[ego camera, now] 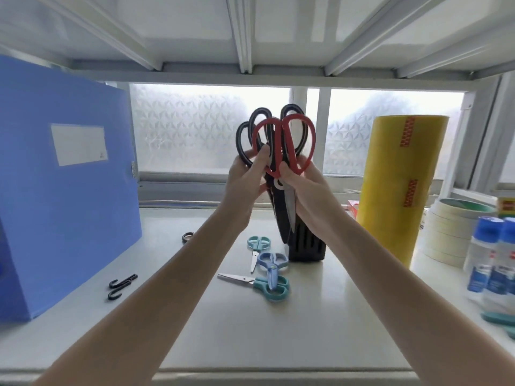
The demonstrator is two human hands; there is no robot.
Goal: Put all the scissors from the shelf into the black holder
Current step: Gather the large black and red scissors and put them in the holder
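Observation:
Red-handled scissors (287,140) are held upright at the centre, blade tip down over the black holder (306,246). My left hand (248,179) pinches their left loop, and my right hand (309,190) grips the lower right loop and pivot. Two black-handled scissors (250,135) stand just behind them, their lower parts hidden by my hands. On the shelf in front of the holder lie small teal scissors (257,247), blue-handled scissors (271,264) and larger teal scissors (262,284).
A blue file box (67,176) stands at the left. A tall yellow tape roll (398,179), stacked masking tape rolls (448,232) and glue bottles (490,257) crowd the right. Black hooks (122,285) and a small black ring (187,236) lie left of the scissors.

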